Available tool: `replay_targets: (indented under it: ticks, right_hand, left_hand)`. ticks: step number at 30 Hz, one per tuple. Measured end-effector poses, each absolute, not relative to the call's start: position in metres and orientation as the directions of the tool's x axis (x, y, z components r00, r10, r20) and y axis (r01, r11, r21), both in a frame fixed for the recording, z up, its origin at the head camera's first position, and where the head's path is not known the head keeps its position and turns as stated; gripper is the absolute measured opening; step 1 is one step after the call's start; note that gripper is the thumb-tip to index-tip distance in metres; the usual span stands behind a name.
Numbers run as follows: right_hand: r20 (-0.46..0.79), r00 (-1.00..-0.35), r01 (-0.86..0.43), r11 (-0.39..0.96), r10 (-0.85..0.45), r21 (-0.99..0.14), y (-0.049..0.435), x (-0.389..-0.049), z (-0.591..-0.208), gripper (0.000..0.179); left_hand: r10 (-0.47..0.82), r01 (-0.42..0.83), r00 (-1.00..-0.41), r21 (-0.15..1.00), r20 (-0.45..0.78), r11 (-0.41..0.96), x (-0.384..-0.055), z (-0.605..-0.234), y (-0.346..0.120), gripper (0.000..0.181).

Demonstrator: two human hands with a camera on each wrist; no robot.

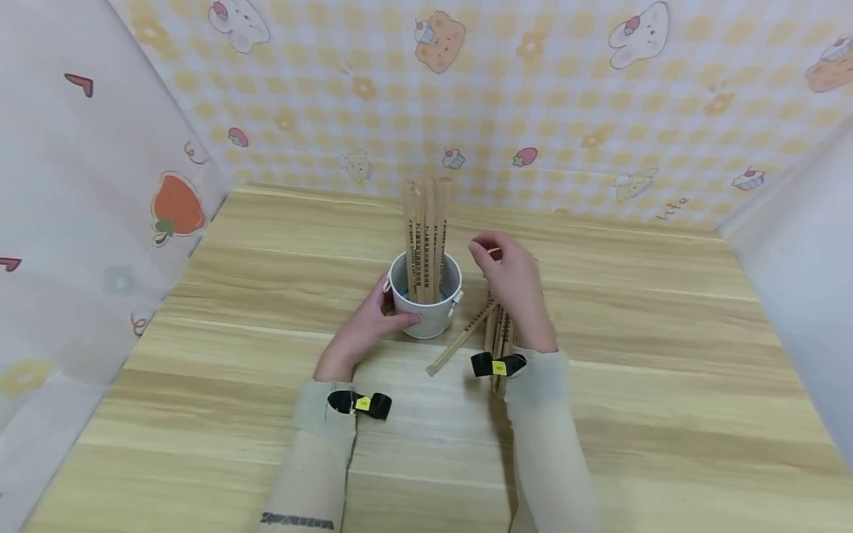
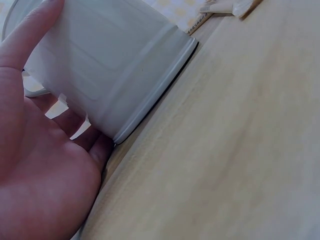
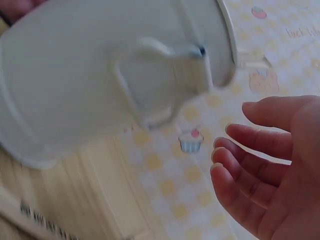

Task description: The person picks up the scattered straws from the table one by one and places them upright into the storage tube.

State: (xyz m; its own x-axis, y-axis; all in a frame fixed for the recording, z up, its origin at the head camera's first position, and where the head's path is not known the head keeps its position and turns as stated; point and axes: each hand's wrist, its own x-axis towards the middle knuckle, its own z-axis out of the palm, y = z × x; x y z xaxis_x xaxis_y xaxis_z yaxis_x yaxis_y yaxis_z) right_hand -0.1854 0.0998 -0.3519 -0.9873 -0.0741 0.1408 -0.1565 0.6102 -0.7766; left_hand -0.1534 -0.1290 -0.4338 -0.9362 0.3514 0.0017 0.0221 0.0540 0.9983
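Gripped the white bucket (image 1: 433, 323) in the left hand (image 1: 363, 326), with the thumb laid across its near wall and the fingers curled round its side, clamped on it. Had the fingers of the right hand (image 1: 513, 280) loosely bent and slightly parted, with a gap to the thumb and nothing between, just beside the bucket.

Counted one bucket, upright on the surface (image 1: 653, 414) between the left thumb and fingers. Counted about five printed sticks (image 1: 426, 244) inside, too overlapped to be sure. Found one slanting stick (image 1: 456, 343) lying between the two hands; could not count the stick pile (image 1: 501, 337), partly hidden beneath the right hand and wrist.

Had the bucketed sticks pointing upward, long axes nearly vertical, well above the left fingers. Had the pile running lengthwise away from the person, and the slanting stick angled across, near end toward the left wrist.
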Motion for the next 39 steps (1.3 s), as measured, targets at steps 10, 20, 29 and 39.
replay_targets:
  ticks: [10, 20, 29, 39]
  right_hand:
    - [0.073, -0.995, -0.013, 0.629, 0.069, -0.777, 0.142, -0.181, -0.367, 0.039]
    - [0.011, -0.991, 0.081, 0.651, 0.136, -0.755, 0.175, -0.181, -0.380, 0.045]
    - [-0.128, -0.985, 0.169, 0.739, 0.113, -0.652, 0.185, -0.180, -0.388, 0.044]
    - [-0.218, -0.975, 0.173, 0.775, 0.046, -0.608, 0.190, -0.178, -0.398, 0.049]
  left_hand:
    - [0.351, 0.013, -0.936, 0.995, -0.021, 0.095, -0.150, -0.426, -0.130, 0.092]
    - [0.347, 0.014, -0.937, 0.993, -0.028, 0.118, -0.143, -0.412, -0.129, 0.092]
    - [0.363, 0.021, -0.932, 0.997, -0.009, 0.077, -0.143, -0.410, -0.129, 0.092]
    - [0.361, 0.031, -0.933, 0.996, -0.002, 0.086, -0.141, -0.409, -0.127, 0.090]
